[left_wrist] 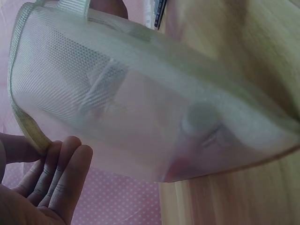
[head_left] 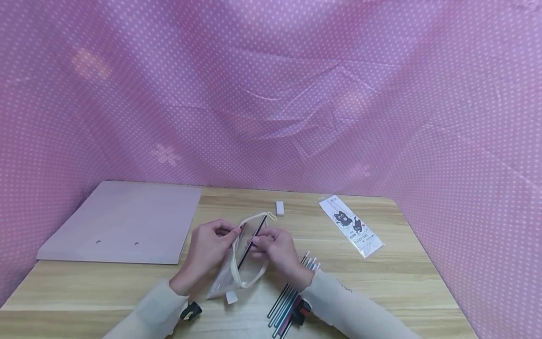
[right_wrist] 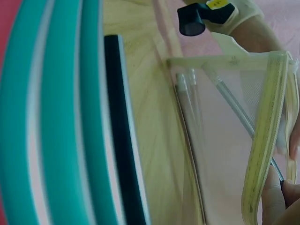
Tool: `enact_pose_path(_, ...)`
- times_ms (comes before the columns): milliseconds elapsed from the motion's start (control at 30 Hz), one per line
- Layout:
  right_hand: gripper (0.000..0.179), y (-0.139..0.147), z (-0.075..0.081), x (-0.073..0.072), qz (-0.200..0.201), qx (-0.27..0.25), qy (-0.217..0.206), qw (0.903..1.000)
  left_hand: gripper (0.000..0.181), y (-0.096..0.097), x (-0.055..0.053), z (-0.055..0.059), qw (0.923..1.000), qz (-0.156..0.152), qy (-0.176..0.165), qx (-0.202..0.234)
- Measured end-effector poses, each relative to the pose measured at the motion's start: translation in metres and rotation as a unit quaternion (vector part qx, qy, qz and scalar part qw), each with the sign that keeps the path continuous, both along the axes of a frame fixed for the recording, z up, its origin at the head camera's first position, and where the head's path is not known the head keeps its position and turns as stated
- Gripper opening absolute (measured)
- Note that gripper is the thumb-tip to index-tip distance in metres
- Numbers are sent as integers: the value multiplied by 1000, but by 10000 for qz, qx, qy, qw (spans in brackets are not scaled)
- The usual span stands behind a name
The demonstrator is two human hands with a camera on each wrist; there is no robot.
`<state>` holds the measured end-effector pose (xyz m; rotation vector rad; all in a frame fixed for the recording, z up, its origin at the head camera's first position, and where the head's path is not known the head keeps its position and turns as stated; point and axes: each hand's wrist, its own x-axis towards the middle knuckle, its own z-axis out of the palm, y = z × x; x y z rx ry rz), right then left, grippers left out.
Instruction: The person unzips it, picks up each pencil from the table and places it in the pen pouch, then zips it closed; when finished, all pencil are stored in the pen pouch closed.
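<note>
A see-through mesh zip pouch [head_left: 224, 280] stands tilted with its mouth spread between both hands. My left hand [head_left: 213, 249] pinches the far-left zipper edge of the pouch; its thumb and fingertips [left_wrist: 70, 164] meet on that edge in the left wrist view. With thumb and fingers, my right hand [head_left: 277, 249] holds a dark pencil [head_left: 252, 241], slanted, its lower part inside the pouch. Through the pouch wall, the right wrist view shows that pencil [right_wrist: 234, 103] and more pencils [right_wrist: 185, 98] lying along one side. A loose bundle of pencils [head_left: 288, 306] lies beneath my right wrist.
A white eraser [head_left: 280, 208] lies behind the pouch. Farther right is a packaged ruler set [head_left: 351, 226] with black cat drawings. A large pale board or folder [head_left: 127, 223] covers the table's left side. Pink dotted cloth [head_left: 271, 117] hangs around the wooden table [head_left: 381, 292].
</note>
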<state>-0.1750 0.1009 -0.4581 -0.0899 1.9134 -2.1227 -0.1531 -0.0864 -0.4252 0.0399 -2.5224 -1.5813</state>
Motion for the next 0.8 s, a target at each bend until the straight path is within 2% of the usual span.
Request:
enact_pose_path(233, 20, -1, -4, -1, 37, 77, -57, 9999, 9, 1, 1, 1, 10000, 62, -20, 29)
enact_pose_path(433, 25, 0, -7, -3, 68, 356, -180, 9992, 10, 1, 1, 1, 9999, -7, 75, 114)
enact_pose_path(633, 21, 2, -6, 0, 206, 605, -227, 9977, 8, 1, 0, -1, 9999, -36, 111, 29)
enact_pose_path(800, 25, 3, -5, 1, 261, 536, -166, 9981, 10, 1, 1, -1, 9999, -24, 108, -12)
